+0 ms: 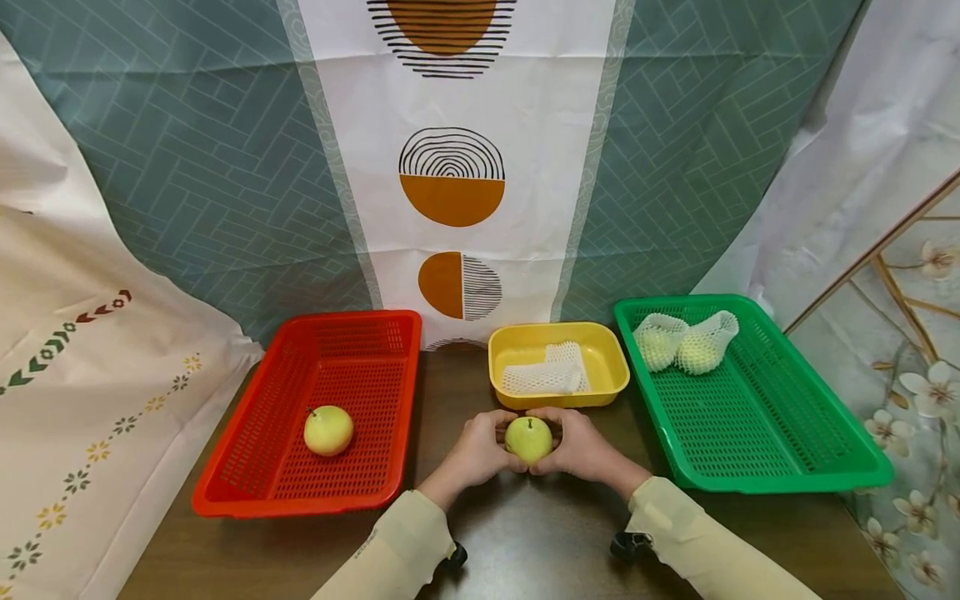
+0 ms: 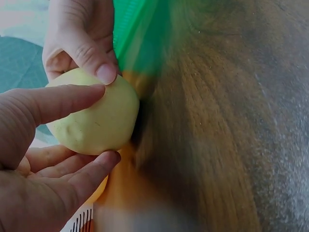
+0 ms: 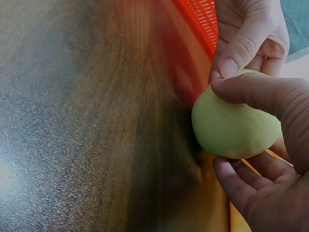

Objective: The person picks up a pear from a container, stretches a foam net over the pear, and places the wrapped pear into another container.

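Between both hands is a round yellow-green pear, its stem upward, close over the dark tabletop in the head view. My left hand grips its left side, thumb on the near face and fingers curled behind. From the other side my right hand holds it the same way. In the left wrist view the two thumbs nearly meet on the pear, with left fingertips against its opposite side. The right wrist view shows the pear between the right thumb and fingers. Whether it touches the table is hard to tell.
To the left, a red basket contains one yellow pear. A yellow tray with white foam netting stands just beyond the hands. The green basket at right holds two net-wrapped pears. Patterned cloth hangs behind.
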`<act>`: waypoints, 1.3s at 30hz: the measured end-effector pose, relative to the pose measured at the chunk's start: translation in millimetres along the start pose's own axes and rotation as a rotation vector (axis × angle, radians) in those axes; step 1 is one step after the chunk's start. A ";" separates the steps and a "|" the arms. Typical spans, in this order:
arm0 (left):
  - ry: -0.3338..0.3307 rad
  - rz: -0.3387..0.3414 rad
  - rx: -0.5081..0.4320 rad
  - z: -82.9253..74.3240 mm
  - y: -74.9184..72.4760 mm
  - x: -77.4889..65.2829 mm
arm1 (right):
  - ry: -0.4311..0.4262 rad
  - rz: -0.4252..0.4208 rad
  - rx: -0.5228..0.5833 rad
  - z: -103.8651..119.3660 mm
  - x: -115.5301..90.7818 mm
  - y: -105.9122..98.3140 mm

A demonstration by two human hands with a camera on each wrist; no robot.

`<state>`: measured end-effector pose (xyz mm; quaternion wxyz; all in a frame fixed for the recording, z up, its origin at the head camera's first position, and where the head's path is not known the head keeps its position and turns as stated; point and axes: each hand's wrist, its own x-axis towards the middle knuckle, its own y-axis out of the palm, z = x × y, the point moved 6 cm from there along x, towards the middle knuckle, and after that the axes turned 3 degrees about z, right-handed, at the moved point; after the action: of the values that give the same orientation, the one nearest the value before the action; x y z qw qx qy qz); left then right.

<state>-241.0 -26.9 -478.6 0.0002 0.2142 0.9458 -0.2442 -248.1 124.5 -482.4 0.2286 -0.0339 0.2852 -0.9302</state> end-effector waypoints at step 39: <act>-0.039 -0.406 -0.124 -29.2 -59.7 7.6 | -0.007 -0.171 -0.078 48.8 14.5 -75.0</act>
<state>-269.0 -57.4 -426.1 -0.0176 0.0142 0.9826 -0.1844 -282.0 147.9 -401.7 0.1478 -0.0701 0.3166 -0.9344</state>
